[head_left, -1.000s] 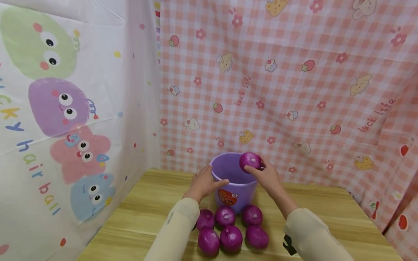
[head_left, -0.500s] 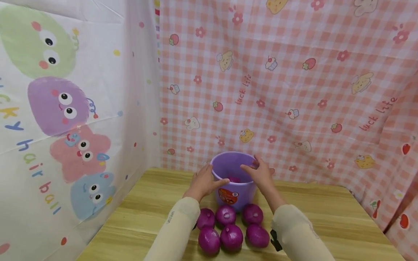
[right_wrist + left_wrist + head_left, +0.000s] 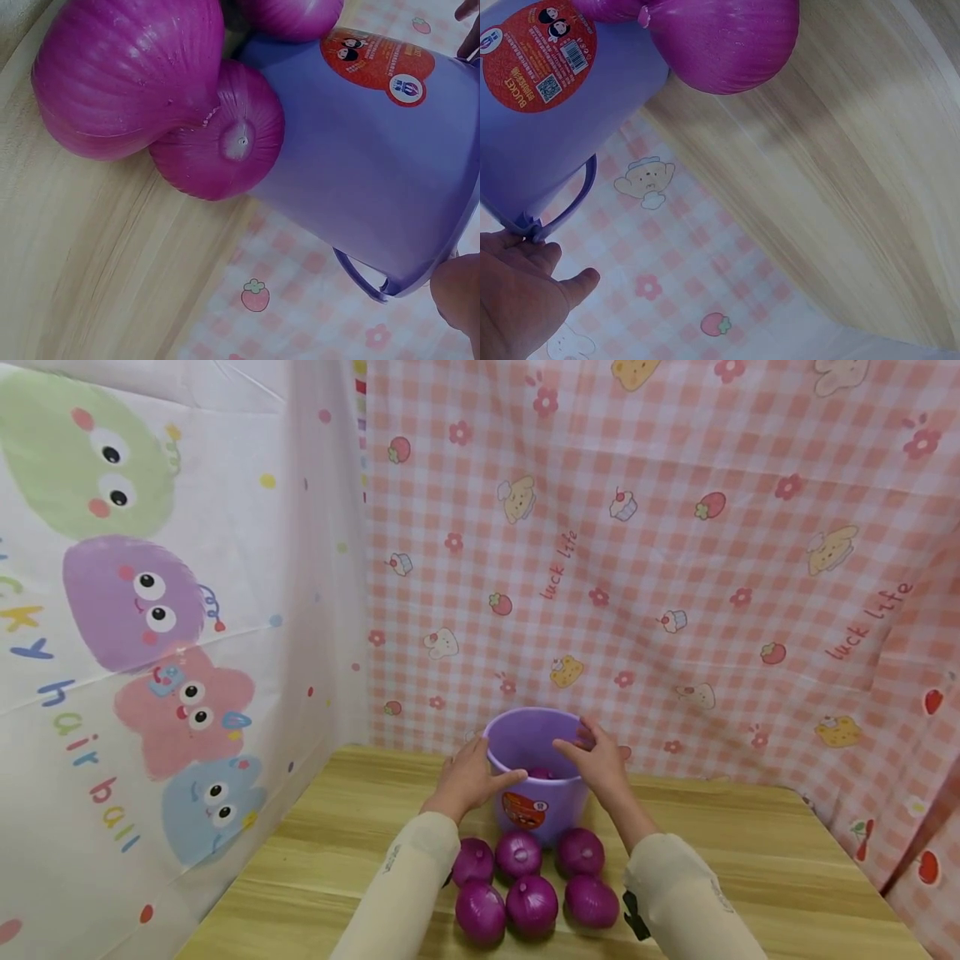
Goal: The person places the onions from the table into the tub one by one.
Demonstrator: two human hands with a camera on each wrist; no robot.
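Note:
A purple bucket (image 3: 542, 814) with a red label stands on the table in the head view. Part of a red onion (image 3: 539, 773) shows inside it. My left hand (image 3: 467, 777) rests against the left rim, thumb extended along the front; the left wrist view shows its fingers touching near the handle joint. At the right rim, my right hand (image 3: 600, 762) has its thumb and fingers spread, holding nothing. Several red onions (image 3: 532, 906) lie in two rows before the bucket. In the right wrist view, only part of the right hand (image 3: 459, 296) shows beside the rim.
The wooden table (image 3: 720, 860) extends to both sides of the bucket. Behind it hangs a pink checked cloth (image 3: 652, 568), and a white cartoon-printed cloth (image 3: 247, 527) hangs at the left. The bucket's handle (image 3: 574, 202) hangs down along its side.
One second ago my right hand held an onion over the bucket's rim. It has let go, and an onion shows inside. The right hand moved slightly left; the left hand stayed put.

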